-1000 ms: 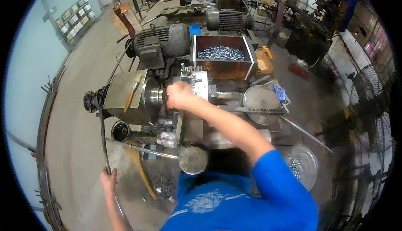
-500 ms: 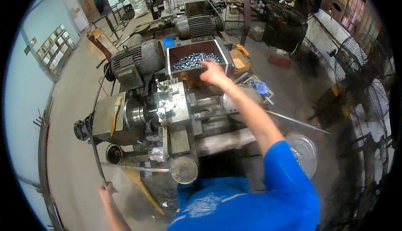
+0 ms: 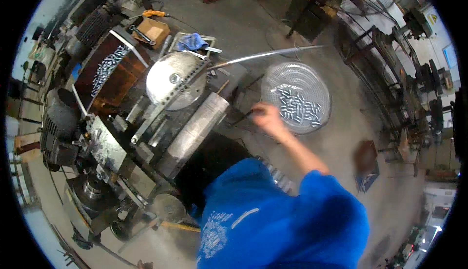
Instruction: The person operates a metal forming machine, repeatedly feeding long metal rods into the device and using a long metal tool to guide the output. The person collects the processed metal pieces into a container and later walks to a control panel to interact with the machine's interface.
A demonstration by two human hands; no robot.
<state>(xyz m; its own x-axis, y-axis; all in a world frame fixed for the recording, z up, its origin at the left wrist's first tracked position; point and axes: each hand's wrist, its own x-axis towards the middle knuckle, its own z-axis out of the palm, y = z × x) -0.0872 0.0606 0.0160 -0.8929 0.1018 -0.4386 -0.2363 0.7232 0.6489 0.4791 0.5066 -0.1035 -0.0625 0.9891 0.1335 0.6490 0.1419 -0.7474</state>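
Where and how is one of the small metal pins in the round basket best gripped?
Probably across its middle, pinched from above by the right hand: the metal pins look slim, mostly lying on their sides, and the basket is open-topped.

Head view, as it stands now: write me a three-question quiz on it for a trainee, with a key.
1. Multiple choice. Which of these is the person's right hand nearest to?
a) the fan
b) the round tray
c) the cardboard box
2. True or false: the blue cloth lies outside the round tray.
3. Fill the gap: small metal parts lie in the round tray and also in a rust-brown ____ with pale edges.

Key:
1. b
2. True
3. box
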